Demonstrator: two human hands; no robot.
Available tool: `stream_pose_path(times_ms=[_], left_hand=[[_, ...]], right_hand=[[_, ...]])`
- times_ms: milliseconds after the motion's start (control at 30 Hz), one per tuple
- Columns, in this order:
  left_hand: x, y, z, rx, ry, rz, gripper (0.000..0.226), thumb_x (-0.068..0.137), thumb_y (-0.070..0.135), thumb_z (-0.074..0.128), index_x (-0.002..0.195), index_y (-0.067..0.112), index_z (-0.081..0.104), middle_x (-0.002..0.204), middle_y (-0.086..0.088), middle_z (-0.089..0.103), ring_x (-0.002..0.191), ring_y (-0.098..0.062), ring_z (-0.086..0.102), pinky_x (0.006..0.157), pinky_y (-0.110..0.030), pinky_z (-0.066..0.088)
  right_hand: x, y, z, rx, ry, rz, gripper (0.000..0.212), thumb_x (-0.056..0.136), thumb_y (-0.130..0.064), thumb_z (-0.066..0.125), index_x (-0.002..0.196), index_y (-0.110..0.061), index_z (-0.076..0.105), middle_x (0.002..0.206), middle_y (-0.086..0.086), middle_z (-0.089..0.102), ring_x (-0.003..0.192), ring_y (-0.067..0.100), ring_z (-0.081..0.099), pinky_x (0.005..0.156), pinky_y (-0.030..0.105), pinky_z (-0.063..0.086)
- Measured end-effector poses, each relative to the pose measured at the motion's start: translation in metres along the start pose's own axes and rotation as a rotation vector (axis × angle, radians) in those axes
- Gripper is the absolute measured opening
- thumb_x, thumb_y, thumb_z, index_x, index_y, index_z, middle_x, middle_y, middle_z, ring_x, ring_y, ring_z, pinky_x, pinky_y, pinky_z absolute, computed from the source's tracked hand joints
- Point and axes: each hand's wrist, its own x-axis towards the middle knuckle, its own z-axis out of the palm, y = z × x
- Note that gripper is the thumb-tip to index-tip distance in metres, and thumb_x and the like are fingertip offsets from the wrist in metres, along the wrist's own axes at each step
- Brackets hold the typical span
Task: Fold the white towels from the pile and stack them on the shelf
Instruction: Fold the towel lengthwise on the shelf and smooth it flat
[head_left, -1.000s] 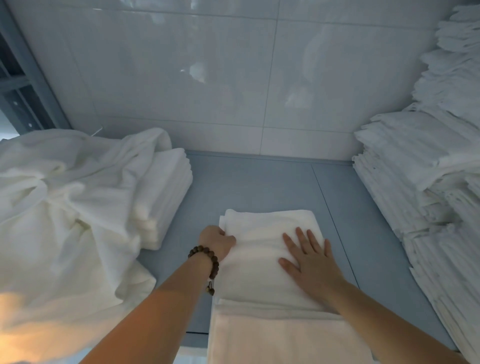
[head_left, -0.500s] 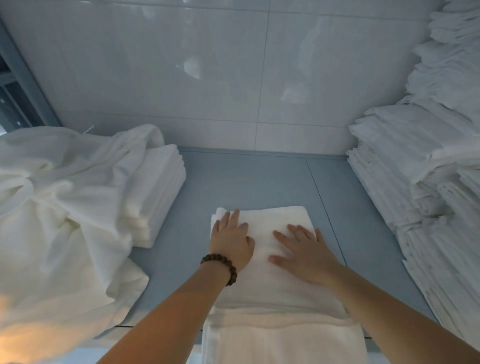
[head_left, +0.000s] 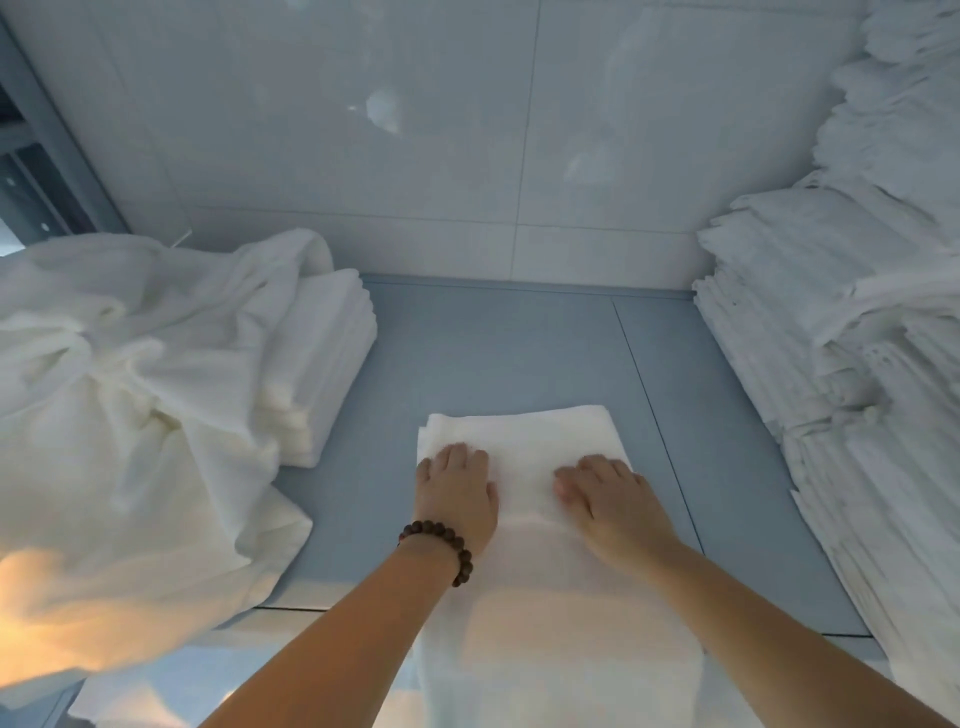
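A white towel (head_left: 524, 441) lies partly folded on the grey-blue shelf surface (head_left: 493, 353), its near end hanging over the front edge toward me. My left hand (head_left: 457, 493), with a brown bead bracelet at the wrist, rests palm down on the towel's left side. My right hand (head_left: 608, 499) presses flat on its right side, fingers pointing left. Neither hand grips the cloth. A loose pile of unfolded white towels (head_left: 114, 415) fills the left. A tall stack of folded white towels (head_left: 841, 364) stands on the right.
A short stack of folded towels (head_left: 332, 364) sits against the loose pile. White wall tiles (head_left: 467, 130) close off the back. A grey metal frame (head_left: 47, 156) rises at the far left. Bare shelf lies behind the towel, between the two stacks.
My left hand went from gripping the towel's left edge to lying flat on top. Both hands have slid back toward me along the towel, and the right hand's fingers have curled inward.
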Motion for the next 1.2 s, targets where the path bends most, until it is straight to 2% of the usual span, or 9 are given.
stream_pose_path(times_ms=[100, 200, 367, 500, 633, 800, 967, 1100, 1200], left_hand=[[-0.002, -0.004, 0.015, 0.025, -0.087, -0.033, 0.059, 0.097, 0.046, 0.019, 0.150, 0.024, 0.004, 0.159, -0.006, -0.006, 0.145, -0.021, -0.007, 0.117, -0.044, -0.002], [-0.002, -0.007, 0.021, 0.100, -0.110, -0.053, 0.066, 0.095, 0.053, 0.012, 0.149, 0.020, -0.005, 0.158, -0.005, -0.010, 0.145, -0.019, -0.010, 0.115, -0.047, -0.007], [0.016, 0.005, 0.004, 0.139, 0.075, -0.069, 0.045, 0.093, 0.030, 0.031, 0.134, 0.013, 0.039, 0.151, -0.010, 0.026, 0.140, -0.024, 0.019, 0.116, -0.049, 0.005], [0.020, -0.006, 0.011, -0.035, -0.033, -0.164, 0.055, 0.097, 0.041, 0.025, 0.147, 0.022, 0.016, 0.157, -0.013, -0.007, 0.144, -0.034, -0.005, 0.117, -0.044, 0.004], [0.019, -0.020, 0.021, -0.022, -0.109, -0.147, 0.066, 0.094, 0.054, 0.013, 0.149, 0.023, -0.008, 0.155, -0.008, -0.023, 0.143, -0.033, -0.016, 0.116, -0.041, -0.005], [0.027, -0.028, 0.024, 0.013, -0.105, -0.141, 0.068, 0.094, 0.055, 0.010, 0.149, 0.021, -0.010, 0.155, -0.006, -0.022, 0.143, -0.031, -0.016, 0.117, -0.040, -0.006], [0.034, -0.027, 0.017, 0.061, -0.156, -0.135, 0.066, 0.096, 0.052, 0.008, 0.148, 0.018, -0.011, 0.156, -0.008, -0.021, 0.143, -0.031, -0.017, 0.117, -0.043, -0.007], [0.035, -0.010, 0.005, 0.249, -0.130, -0.110, 0.061, 0.100, 0.041, 0.012, 0.149, 0.012, -0.008, 0.155, -0.012, -0.021, 0.141, -0.031, -0.022, 0.112, -0.053, -0.013], [0.012, 0.020, 0.010, 0.076, -0.135, -0.015, 0.055, 0.101, 0.032, 0.016, 0.150, 0.019, -0.005, 0.156, -0.012, -0.019, 0.142, -0.030, -0.020, 0.115, -0.049, -0.012]], right_hand=[[0.013, -0.008, 0.007, 0.009, -0.073, -0.016, 0.052, 0.097, -0.053, 0.014, 0.148, -0.041, 0.012, 0.160, -0.010, -0.004, 0.147, 0.015, -0.010, 0.119, 0.043, -0.005], [0.007, -0.013, 0.027, -0.058, -0.090, -0.024, 0.059, 0.093, -0.060, 0.004, 0.147, -0.042, -0.009, 0.157, -0.011, -0.019, 0.143, 0.014, -0.024, 0.117, 0.046, -0.014], [0.026, -0.018, 0.020, 0.046, -0.053, 0.033, 0.049, 0.098, -0.050, 0.012, 0.146, -0.046, 0.012, 0.159, -0.011, 0.003, 0.147, 0.015, -0.004, 0.118, 0.048, -0.005], [0.027, -0.031, 0.029, 0.000, -0.037, 0.006, 0.051, 0.098, -0.048, 0.010, 0.148, -0.043, 0.001, 0.159, -0.011, -0.008, 0.146, 0.014, -0.014, 0.116, 0.051, -0.011], [0.034, -0.039, 0.032, -0.041, -0.063, 0.077, 0.053, 0.097, -0.050, 0.009, 0.148, -0.040, -0.006, 0.158, -0.009, -0.016, 0.145, 0.017, -0.018, 0.112, 0.057, -0.013], [0.037, -0.046, 0.039, -0.037, -0.042, 0.005, 0.054, 0.094, -0.058, 0.004, 0.145, -0.046, -0.007, 0.157, -0.012, -0.017, 0.144, 0.014, -0.019, 0.114, 0.052, -0.014], [0.038, 0.020, 0.018, -0.096, -0.092, 0.305, 0.055, 0.096, -0.052, 0.002, 0.147, -0.037, -0.011, 0.158, -0.008, -0.018, 0.145, 0.019, -0.017, 0.114, 0.056, -0.011], [0.026, -0.009, 0.025, -0.109, -0.047, 0.135, 0.055, 0.096, -0.052, 0.005, 0.148, -0.039, -0.008, 0.158, -0.008, -0.017, 0.144, 0.020, -0.021, 0.110, 0.057, -0.015], [0.013, -0.027, 0.035, -0.037, -0.035, 0.106, 0.052, 0.096, -0.052, 0.006, 0.145, -0.045, -0.010, 0.157, -0.010, -0.018, 0.144, 0.019, -0.022, 0.113, 0.057, -0.015]])
